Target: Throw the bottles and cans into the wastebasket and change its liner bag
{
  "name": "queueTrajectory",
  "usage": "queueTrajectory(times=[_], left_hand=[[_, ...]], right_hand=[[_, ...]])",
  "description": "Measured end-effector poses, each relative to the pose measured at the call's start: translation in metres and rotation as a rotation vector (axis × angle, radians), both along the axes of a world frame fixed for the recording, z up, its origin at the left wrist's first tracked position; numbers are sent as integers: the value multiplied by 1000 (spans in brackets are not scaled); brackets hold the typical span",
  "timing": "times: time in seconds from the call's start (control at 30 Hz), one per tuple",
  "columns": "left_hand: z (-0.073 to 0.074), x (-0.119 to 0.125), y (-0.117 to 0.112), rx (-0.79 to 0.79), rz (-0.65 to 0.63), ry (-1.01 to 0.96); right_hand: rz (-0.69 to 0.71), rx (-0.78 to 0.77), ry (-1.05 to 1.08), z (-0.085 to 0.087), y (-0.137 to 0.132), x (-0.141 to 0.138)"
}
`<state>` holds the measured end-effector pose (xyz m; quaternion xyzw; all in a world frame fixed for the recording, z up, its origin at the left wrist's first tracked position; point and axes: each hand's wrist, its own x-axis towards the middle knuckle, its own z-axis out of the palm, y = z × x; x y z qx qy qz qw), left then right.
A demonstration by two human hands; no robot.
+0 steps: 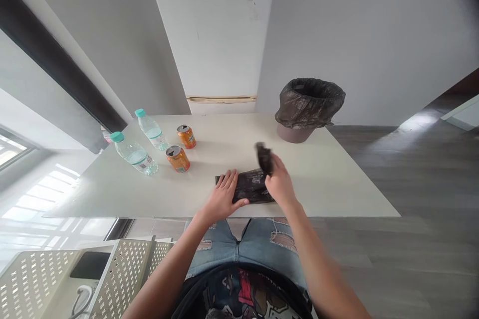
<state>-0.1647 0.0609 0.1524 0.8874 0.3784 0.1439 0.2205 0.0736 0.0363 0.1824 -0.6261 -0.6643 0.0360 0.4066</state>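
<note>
Bottles (130, 154) of clear plastic, two in number, with teal caps and pale labels, stand by the left edge of the smooth white table (337, 179), one nearer its far left corner. Just right of them stand two short orange metal cans (178, 159), tops opened, one behind the other. Near the middle of the near edge, the left hand (222, 197) lies open, palm down, over the left end of a flat, folded piece of thin black plastic (249, 188); a dark corner shows past its fingers. The plastic lies between the hands, along that edge. At its right end, the right hand (279, 183) is closed on a raised, blurred bunch of dark plastic (264, 157); whether this joins the flat piece I cannot tell. By the far right corner stands a round brown bin (294, 133), a crinkled black plastic liner (309, 109) folded over its rim.
</note>
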Motion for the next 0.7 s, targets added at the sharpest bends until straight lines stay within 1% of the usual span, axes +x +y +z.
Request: queueTrajectory(times=[0.07,0.1,0.17,0.27,0.33,0.37,0.4,0.43,0.47,0.5,0.53,0.57,0.63,0.7], left_hand=[[5,-4,2,-150,90,-147],[6,-6,3,-223,145,-229],[6,-9,6,-322,234,-374],[0,-13,10,-367,290,-499],[-2,-15,11,-354,342,-545],[-2,-15,10,-315,372,-554],[0,-16,8,-241,394,-554],[4,-16,5,-133,396,-539],[9,-15,1,-6,367,-503],[14,-13,-3,115,311,-446],[19,-11,-7,214,243,-375],[22,-7,-10,279,173,-293],[21,1,-13,322,68,-121],[11,9,-10,323,35,23]], right_hand=[[148,-123,-207,-3,-3,-3],[200,-166,-270,-4,-4,-5],[274,-235,-328,-6,-6,-7],[385,-304,-350,-9,-9,-8],[458,-323,-371,-11,-10,-7],[482,-331,-384,-12,-11,-7],[497,-343,-396,-13,-12,-7],[508,-361,-406,-13,-13,-7],[519,-382,-411,-13,-14,-7],[528,-401,-408,-13,-15,-8],[533,-411,-397,-12,-16,-8],[525,-407,-376,-11,-17,-9],[454,-359,-331,-9,-18,-11],[360,-313,-318,-10,-17,-14]])
